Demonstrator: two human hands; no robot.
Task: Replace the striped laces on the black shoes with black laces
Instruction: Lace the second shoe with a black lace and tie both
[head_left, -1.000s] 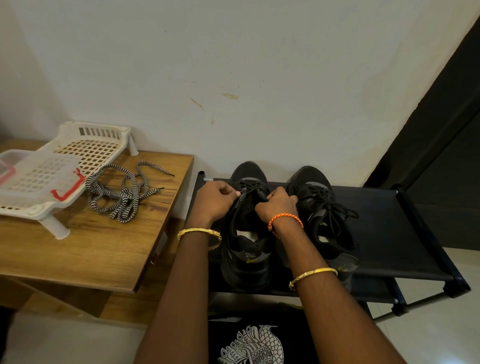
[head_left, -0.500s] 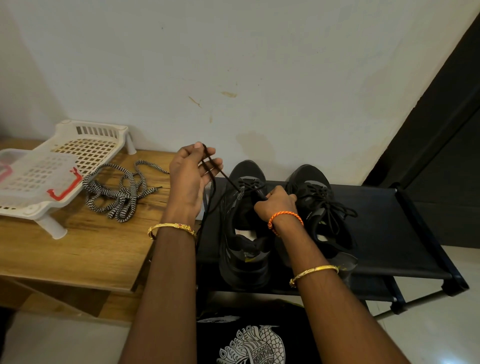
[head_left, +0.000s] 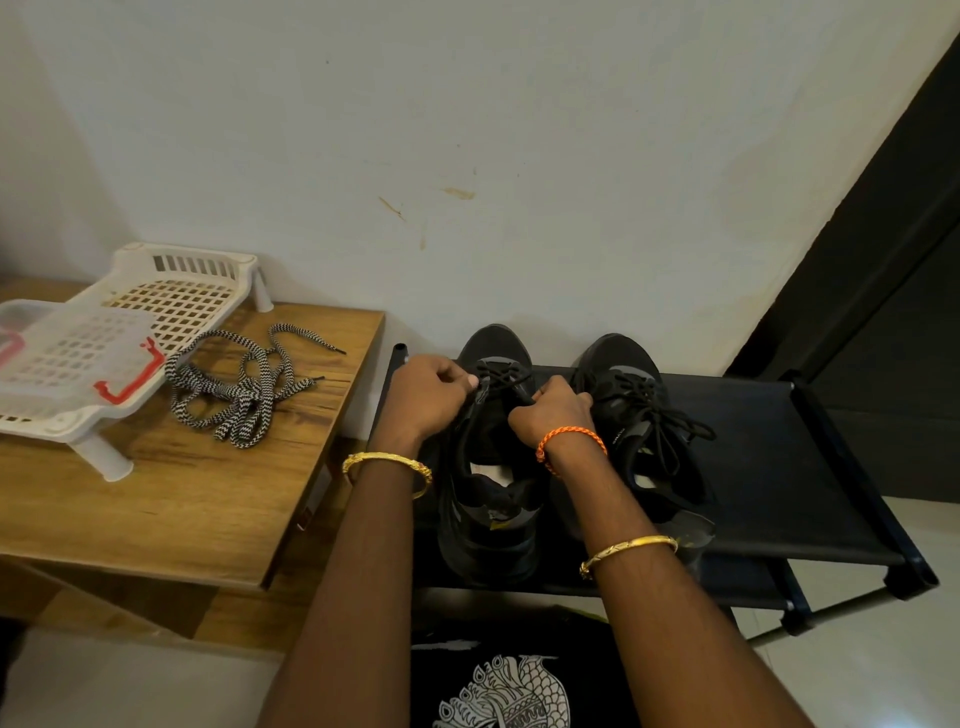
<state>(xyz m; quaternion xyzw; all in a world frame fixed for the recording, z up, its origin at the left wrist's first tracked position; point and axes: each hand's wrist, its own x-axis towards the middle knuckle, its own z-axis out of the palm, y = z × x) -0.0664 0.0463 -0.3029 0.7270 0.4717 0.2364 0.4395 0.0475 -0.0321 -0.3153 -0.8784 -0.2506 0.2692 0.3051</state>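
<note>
Two black shoes stand side by side on a black fabric shoe rack (head_left: 769, 467), toes toward the wall. The left shoe (head_left: 488, 525) has a black lace (head_left: 501, 375) partly threaded near its toe. My left hand (head_left: 426, 395) pinches that lace at the shoe's left eyelets. My right hand (head_left: 545, 415) grips the lace on the shoe's right side. The right shoe (head_left: 649, 441) is fully laced in black, its loose ends hanging. The striped black-and-white laces (head_left: 239, 395) lie in a heap on the wooden table (head_left: 171, 509).
A white plastic basket rack (head_left: 171, 296) and a clear lidded box with red clips (head_left: 67, 358) stand at the table's back left. The wall is right behind the shoes. A dark door frame (head_left: 883, 260) rises at the right.
My left hand, which had pulled the lace up and left over the table edge half a second ago, has come back down to the left shoe's eyelets. My right hand stayed in place.
</note>
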